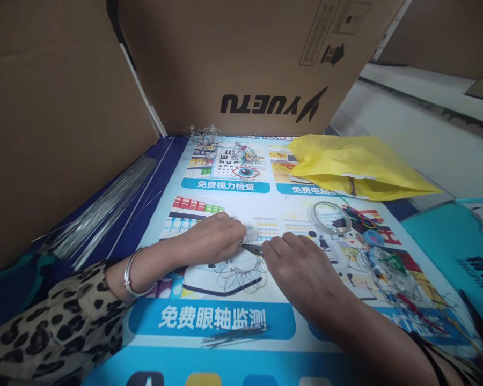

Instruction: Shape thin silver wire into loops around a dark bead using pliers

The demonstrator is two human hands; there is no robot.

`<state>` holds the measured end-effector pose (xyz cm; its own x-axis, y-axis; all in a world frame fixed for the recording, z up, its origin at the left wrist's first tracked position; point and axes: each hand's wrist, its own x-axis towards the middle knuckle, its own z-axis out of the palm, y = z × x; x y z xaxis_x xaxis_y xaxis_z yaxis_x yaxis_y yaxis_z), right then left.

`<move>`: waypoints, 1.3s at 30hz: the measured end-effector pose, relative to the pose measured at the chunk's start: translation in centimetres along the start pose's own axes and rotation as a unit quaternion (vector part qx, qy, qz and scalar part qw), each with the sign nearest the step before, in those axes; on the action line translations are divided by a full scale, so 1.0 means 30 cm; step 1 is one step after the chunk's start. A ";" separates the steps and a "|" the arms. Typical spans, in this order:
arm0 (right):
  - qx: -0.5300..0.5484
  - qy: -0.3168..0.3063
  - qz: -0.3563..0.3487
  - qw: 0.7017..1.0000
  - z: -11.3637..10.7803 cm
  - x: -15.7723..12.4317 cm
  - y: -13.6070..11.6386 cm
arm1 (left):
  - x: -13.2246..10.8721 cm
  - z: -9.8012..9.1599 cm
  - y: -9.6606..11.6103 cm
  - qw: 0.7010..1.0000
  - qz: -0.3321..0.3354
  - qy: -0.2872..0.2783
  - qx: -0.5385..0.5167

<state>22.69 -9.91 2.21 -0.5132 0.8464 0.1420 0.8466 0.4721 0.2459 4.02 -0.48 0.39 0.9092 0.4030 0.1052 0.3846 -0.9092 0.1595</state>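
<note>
My right hand (300,268) is closed around a pair of small pliers (253,249), whose dark jaws point left toward my other hand. The pliers' handles are hidden in my palm. My left hand (219,237), with a silver bangle at the wrist, is closed in a pinch at the tips of the jaws. It appears to grip a thin wire piece (235,279), which spreads below both hands in a ring of fine loops. Where the fingers meet the wire is mostly hidden.
Long straight wires (108,206) lie at left; short dark wires (235,336) lie in front. To the right are a roll of clear tape (330,217), a yellow bag (346,161) and tangled coloured wires (402,284). Cardboard (241,59) walls the back.
</note>
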 end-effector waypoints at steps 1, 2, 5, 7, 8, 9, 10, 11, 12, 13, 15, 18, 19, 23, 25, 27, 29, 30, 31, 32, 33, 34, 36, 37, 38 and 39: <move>-0.003 0.005 0.002 1.000 -0.001 -0.001 0.003 | -0.002 0.002 -0.002 1.000 -0.006 0.000 0.001; -0.006 0.010 0.004 1.000 -0.002 -0.002 0.006 | -0.003 0.004 -0.005 1.000 -0.011 0.000 0.000; -0.009 0.017 0.008 1.000 -0.004 -0.004 0.017 | -0.008 0.006 -0.011 0.999 -0.029 0.005 -0.024; -0.001 0.013 0.006 1.000 -0.005 -0.005 0.020 | -0.009 0.006 -0.014 0.998 -0.037 0.010 -0.043; 0.004 0.010 0.007 1.000 -0.005 -0.006 0.021 | -0.009 0.005 -0.015 0.998 -0.041 0.012 -0.049; 0.010 0.007 0.010 1.000 -0.005 -0.006 0.021 | -0.009 0.006 -0.016 0.998 -0.044 0.015 -0.053; 0.014 0.003 0.015 1.000 -0.004 -0.006 0.020 | -0.009 0.006 -0.017 0.997 -0.045 0.017 -0.055; 0.016 -0.001 0.019 1.000 -0.003 -0.005 0.019 | -0.008 0.007 -0.019 0.997 -0.046 0.021 -0.055; 0.016 -0.005 0.023 1.000 -0.001 -0.004 0.018 | -0.008 0.008 -0.020 0.997 -0.046 0.024 -0.054; 0.015 -0.008 0.024 1.000 0.000 -0.003 0.017 | -0.008 0.009 -0.021 0.997 -0.046 0.027 -0.053; 0.010 -0.008 0.024 1.000 0.001 0.001 0.016 | -0.008 0.011 -0.022 0.997 -0.045 0.031 -0.052; 0.004 -0.002 0.030 1.000 0.001 0.007 0.014 | -0.009 0.011 -0.020 0.997 -0.043 0.034 -0.057; 0.003 -0.001 0.031 1.000 0.001 0.009 0.013 | -0.009 0.012 -0.019 0.997 -0.041 0.035 -0.059; -0.001 0.000 0.022 1.000 0.004 0.014 0.007 | -0.009 0.016 -0.018 0.997 -0.037 0.037 -0.064; -0.001 0.003 0.020 1.000 0.004 0.016 0.003 | -0.009 0.018 -0.018 0.997 -0.036 0.037 -0.063; 0.002 0.000 0.021 1.000 0.000 0.019 -0.001 | -0.009 0.020 -0.018 0.997 -0.036 0.036 -0.059; 0.005 -0.009 0.022 1.000 -0.004 0.022 -0.004 | -0.008 0.021 -0.018 0.997 -0.037 0.033 -0.056; 0.007 -0.012 0.022 1.000 -0.006 0.025 -0.005 | -0.008 0.021 -0.017 0.997 -0.036 0.033 -0.055; 0.008 -0.013 0.022 1.000 -0.007 0.027 -0.006 | -0.008 0.020 -0.016 0.997 -0.036 0.033 -0.055; 0.009 -0.011 0.023 1.000 -0.007 0.030 -0.007 | -0.007 0.020 -0.015 0.997 -0.034 0.036 -0.056; 0.010 -0.009 0.023 1.000 -0.007 0.032 -0.008 | -0.007 0.020 -0.014 0.997 -0.034 0.039 -0.058; 0.011 -0.006 0.022 1.000 -0.006 0.035 -0.010 | -0.007 0.019 -0.012 0.997 -0.032 0.041 -0.059; 0.012 -0.005 0.015 1.000 -0.005 0.037 -0.013 | -0.007 0.017 -0.011 0.997 -0.032 0.040 -0.062; 0.012 -0.005 0.012 1.000 -0.005 0.038 -0.014 | -0.007 0.017 -0.010 0.997 -0.032 0.039 -0.064; 0.012 -0.006 0.011 1.000 -0.005 0.038 -0.015 | -0.008 0.016 -0.011 0.997 -0.032 0.038 -0.065; 0.012 -0.006 0.014 1.000 -0.006 0.038 -0.015 | -0.009 0.015 -0.011 0.997 -0.033 0.036 -0.066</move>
<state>21.69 -9.20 2.42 -0.4885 0.8618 0.1366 0.8633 0.4545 0.2194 3.72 -0.33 -0.14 0.8671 0.4722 0.1586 0.4144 -0.8605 0.2963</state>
